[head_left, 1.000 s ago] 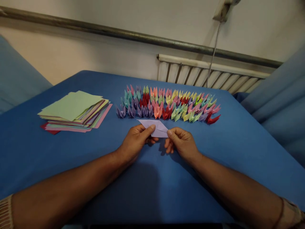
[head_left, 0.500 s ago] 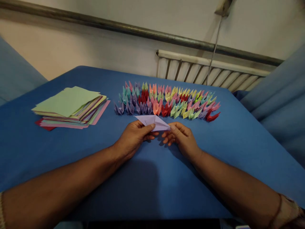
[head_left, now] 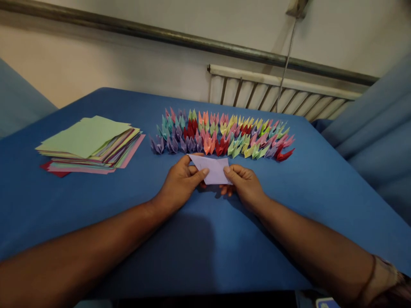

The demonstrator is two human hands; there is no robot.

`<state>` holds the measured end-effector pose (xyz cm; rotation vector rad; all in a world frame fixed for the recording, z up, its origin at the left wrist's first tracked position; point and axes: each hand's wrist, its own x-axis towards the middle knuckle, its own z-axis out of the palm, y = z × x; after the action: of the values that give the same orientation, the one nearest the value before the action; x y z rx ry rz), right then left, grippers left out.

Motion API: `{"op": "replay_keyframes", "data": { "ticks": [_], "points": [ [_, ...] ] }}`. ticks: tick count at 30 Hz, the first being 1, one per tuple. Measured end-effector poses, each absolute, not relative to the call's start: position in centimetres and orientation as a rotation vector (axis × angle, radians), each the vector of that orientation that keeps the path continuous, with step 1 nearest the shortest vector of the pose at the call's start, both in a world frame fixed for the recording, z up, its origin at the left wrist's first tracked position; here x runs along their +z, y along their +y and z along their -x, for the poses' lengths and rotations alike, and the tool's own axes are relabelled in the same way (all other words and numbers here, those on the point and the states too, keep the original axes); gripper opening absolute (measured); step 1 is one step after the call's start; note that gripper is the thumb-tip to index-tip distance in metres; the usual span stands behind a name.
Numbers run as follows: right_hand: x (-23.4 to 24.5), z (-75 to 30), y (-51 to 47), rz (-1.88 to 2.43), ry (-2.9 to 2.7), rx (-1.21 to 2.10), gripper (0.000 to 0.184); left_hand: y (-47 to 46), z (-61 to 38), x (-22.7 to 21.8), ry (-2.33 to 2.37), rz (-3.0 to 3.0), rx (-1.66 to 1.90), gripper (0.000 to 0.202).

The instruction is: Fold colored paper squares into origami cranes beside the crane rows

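A folded sheet of lilac origami paper (head_left: pixel 215 170) is held between both hands, just above the blue-covered table. My left hand (head_left: pixel 183 177) pinches its left side, thumb on top and fingers behind. At the right end, my right hand (head_left: pixel 245 182) grips it with the thumb on the face; its other fingers curl underneath, partly hidden. The paper has a slanted point at the left and a squarer edge at the right. Right behind it stand rows of folded paper cranes (head_left: pixel 209 143) in many colours.
To the left lies a stack of coloured paper sheets (head_left: pixel 85 137), pale green on top. The blue tablecloth (head_left: pixel 154 256) covers the table. Beyond it are a radiator (head_left: pixel 247 92) and a pipe (head_left: pixel 180 40) along the wall. A blue curtain (head_left: pixel 385 141) hangs at the right.
The right part of the lilac paper has gone from a narrow point to a wider, squarer flap. My right thumb now presses on its face. The view has shifted slightly.
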<state>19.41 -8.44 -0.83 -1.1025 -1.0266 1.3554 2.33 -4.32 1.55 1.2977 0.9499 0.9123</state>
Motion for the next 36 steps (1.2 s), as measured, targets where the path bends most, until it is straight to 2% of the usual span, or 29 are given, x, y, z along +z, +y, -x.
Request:
{"op": "replay_keyframes", "data": {
  "ticks": [3,5,7,10,11,18,30,36],
  "points": [
    [-0.8,-19.3,-8.5,1.025,-0.993,1.459,0.036,-4.3,-2.0,1.9,0.965,-1.347,0.961,0.075],
    [-0.7,-19.1,-8.6,0.998,-0.979,1.485,0.036,-4.4,-1.7,2.3,0.972,-1.386,0.995,0.082],
    [-0.8,-19.1,-8.6,0.982,-0.958,1.483,0.036,-4.6,-1.6,2.7,0.980,-1.442,1.001,0.071],
    [-0.9,-19.1,-8.4,0.970,-0.903,1.463,0.034,-4.7,-1.7,3.1,0.982,-1.542,0.932,0.035],
    [-1.0,-19.2,-8.3,0.972,-0.884,1.457,0.034,-4.7,-1.8,3.1,0.979,-1.555,0.891,0.029],
    [-1.2,-19.3,-8.3,0.904,-0.930,1.463,0.034,-3.9,-1.7,1.9,0.940,-1.333,0.845,0.041],
    [-0.8,-19.1,-8.5,0.885,-0.953,1.443,0.031,-3.4,-1.7,1.6,0.839,-0.983,0.888,0.036],
    [-0.7,-19.2,-8.6,0.925,-1.024,1.380,0.028,-3.4,-1.8,2.0,0.835,-0.799,0.811,0.024]
  ]
}}
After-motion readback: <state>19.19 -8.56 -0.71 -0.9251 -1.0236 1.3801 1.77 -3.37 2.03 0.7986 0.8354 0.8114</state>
